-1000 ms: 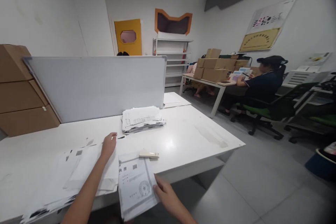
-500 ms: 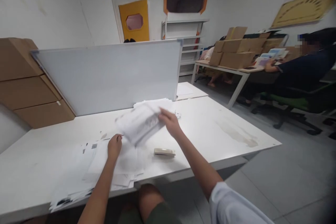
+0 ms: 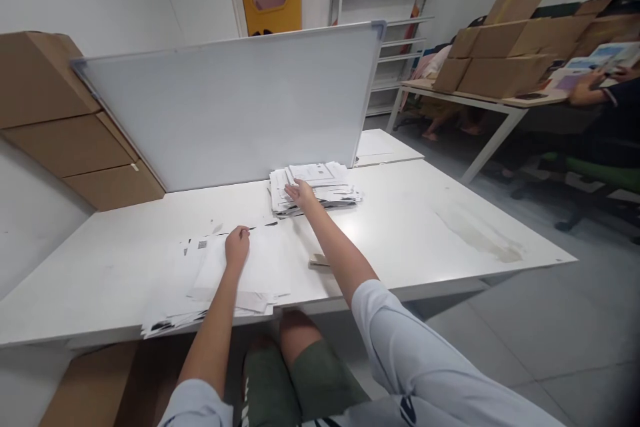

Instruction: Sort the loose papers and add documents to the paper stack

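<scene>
My right hand [image 3: 301, 195] reaches to the near left side of a stack of printed papers [image 3: 327, 175] at the foot of the whiteboard. Its fingers are spread and hold nothing. My left hand [image 3: 237, 245] rests on the upper part of a looser pile of white sheets [image 3: 267, 260] near the table's front edge. Its fingers are curled closed; what they pinch is too small to make out. A beige stapler [image 3: 317, 260] lies between the two piles, partly hidden behind my right forearm.
A whiteboard [image 3: 235, 107] stands along the back of the white table [image 3: 400, 233]. Cardboard boxes [image 3: 100, 150] are stacked at the left. Across the aisle, another person's hands [image 3: 590, 85] are at a table bearing more boxes [image 3: 505, 73].
The sheets that my right hand held in the air have left it, and the hand has opened at the back stack. My left hand stays on the front pile. The view has tilted down.
</scene>
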`<state>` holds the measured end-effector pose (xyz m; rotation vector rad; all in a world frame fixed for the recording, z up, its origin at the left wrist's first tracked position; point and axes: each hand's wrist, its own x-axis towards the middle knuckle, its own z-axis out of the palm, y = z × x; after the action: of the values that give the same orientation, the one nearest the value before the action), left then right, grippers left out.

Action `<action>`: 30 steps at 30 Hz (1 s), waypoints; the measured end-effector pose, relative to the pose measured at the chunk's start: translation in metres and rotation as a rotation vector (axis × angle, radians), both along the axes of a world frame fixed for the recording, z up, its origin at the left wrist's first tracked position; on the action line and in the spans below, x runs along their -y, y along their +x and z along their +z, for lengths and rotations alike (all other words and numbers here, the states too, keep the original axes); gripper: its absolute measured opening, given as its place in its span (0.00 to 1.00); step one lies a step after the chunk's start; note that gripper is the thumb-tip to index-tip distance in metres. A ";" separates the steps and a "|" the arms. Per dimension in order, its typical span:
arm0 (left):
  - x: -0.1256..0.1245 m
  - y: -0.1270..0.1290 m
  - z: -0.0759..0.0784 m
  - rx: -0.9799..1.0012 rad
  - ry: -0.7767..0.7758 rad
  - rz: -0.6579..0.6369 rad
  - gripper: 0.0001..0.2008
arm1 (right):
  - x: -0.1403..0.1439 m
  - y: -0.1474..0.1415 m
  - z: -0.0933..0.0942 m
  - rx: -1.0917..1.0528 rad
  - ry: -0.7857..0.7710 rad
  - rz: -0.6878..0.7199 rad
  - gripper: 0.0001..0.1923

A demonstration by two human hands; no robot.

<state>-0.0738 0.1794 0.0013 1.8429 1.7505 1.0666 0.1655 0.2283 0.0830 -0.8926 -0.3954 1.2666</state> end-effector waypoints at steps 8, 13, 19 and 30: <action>0.016 0.016 0.010 0.029 0.004 -0.022 0.11 | 0.160 -0.005 -0.028 0.175 0.126 0.323 0.22; 0.059 0.029 0.050 0.145 0.251 0.044 0.18 | 0.300 -0.048 -0.101 0.283 0.004 0.609 0.26; 0.127 -0.016 0.060 -0.087 0.072 0.008 0.18 | 0.356 -0.063 -0.160 0.214 -0.223 0.701 0.31; 0.246 -0.022 0.007 -0.185 -0.239 -0.491 0.26 | 0.309 -0.056 -0.131 -0.013 -0.231 0.439 0.23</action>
<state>-0.0962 -0.0665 0.0080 2.1063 1.3328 0.4910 0.1091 -0.0807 -0.0478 -1.0258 -0.4568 1.7464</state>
